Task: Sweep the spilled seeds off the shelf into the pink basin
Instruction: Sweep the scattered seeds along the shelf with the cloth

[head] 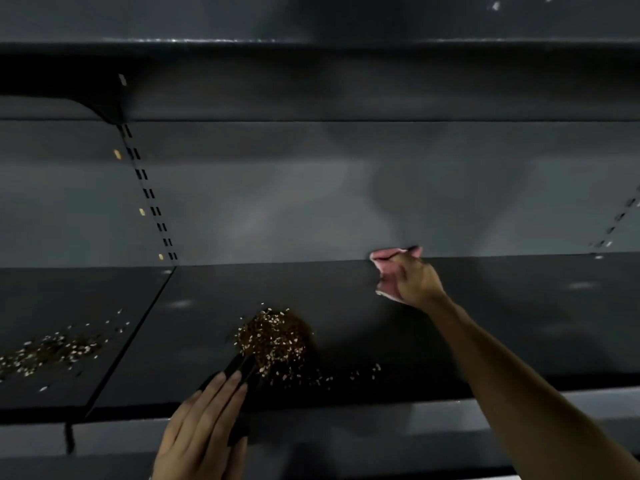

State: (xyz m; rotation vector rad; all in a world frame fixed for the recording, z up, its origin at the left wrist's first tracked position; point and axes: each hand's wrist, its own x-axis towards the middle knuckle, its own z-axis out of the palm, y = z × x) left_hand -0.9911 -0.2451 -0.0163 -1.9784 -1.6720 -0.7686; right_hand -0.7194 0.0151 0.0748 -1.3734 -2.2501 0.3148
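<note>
A heap of brown and pale seeds (273, 337) lies on the dark shelf (346, 306) near its front edge, with a thin trail (346, 375) running off to the right. More seeds (52, 351) are scattered over the neighbouring shelf panel on the left. My left hand (204, 424) is at the front edge, its fingers stretched along a dark flat tool (240, 368) whose tip touches the heap; the thumb seems to hold it from the side. My right hand (412, 282) reaches to the back of the shelf and grips a crumpled pink cloth (386, 258). No pink basin is in view.
A grey back wall (311, 188) with a slotted upright (149, 192) closes the shelf behind. Another shelf (311, 53) hangs overhead. A seam (138, 330) divides the two shelf panels. A pale front rail (381, 417) runs below the edge.
</note>
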